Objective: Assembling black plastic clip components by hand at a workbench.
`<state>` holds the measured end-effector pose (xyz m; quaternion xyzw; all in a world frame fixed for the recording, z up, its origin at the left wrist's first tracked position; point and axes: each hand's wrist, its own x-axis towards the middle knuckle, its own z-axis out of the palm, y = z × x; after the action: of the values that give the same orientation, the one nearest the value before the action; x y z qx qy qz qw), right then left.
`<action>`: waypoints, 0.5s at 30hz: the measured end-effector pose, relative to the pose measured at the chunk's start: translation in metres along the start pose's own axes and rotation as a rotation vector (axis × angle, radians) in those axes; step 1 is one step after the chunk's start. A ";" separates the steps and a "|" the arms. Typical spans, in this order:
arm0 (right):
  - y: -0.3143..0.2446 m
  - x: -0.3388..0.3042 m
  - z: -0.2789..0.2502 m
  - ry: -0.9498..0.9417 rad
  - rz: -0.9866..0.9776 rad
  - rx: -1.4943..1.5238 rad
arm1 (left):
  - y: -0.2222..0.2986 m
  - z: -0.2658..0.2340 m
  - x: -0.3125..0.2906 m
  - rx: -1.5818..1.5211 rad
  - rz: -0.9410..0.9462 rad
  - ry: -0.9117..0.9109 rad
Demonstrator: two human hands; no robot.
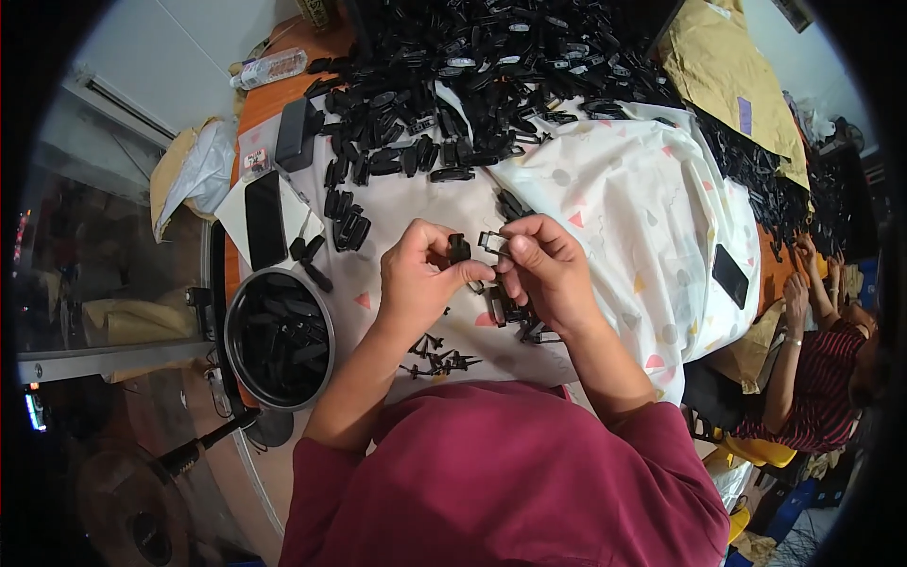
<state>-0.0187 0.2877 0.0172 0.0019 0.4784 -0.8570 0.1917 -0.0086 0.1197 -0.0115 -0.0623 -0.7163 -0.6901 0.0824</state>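
Observation:
Over the cloth-covered table, my left hand [416, 274] pinches a small black plastic piece [459, 249] between thumb and fingers. Close beside it, my right hand [553, 274] grips a small rectangular piece [491, 242] with a dark rim and pale middle. The two pieces are nearly end to end; whether they touch I cannot tell. Below my hands lie thin black pin-like parts [439, 361]. More black pieces [515, 312] rest under my right hand, partly hidden by it.
A large heap of black plastic parts [529, 57] covers the table's far side. At left stand a round metal bowl [331, 364] of black pieces, a phone [265, 219] and a plastic bottle [272, 69]. Another phone [730, 276] lies right. A co-worker's arm [786, 364] shows far right.

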 end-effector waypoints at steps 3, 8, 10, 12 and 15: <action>-0.004 0.002 -0.002 -0.031 0.032 -0.053 | 0.003 -0.001 0.000 0.159 0.066 -0.080; -0.013 -0.001 -0.004 -0.023 0.094 -0.147 | 0.003 0.003 -0.004 0.036 0.203 -0.019; -0.015 -0.002 -0.009 -0.056 0.125 -0.187 | 0.010 0.004 -0.008 0.107 0.128 -0.006; -0.017 0.001 -0.016 -0.086 0.229 -0.284 | 0.015 0.003 -0.007 0.178 0.053 0.002; -0.017 0.008 -0.015 -0.098 0.276 -0.285 | 0.011 -0.003 -0.003 0.477 0.405 -0.134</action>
<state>-0.0344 0.3056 0.0212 -0.0013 0.5801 -0.7453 0.3286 -0.0034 0.1177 -0.0008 -0.2277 -0.8347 -0.4667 0.1832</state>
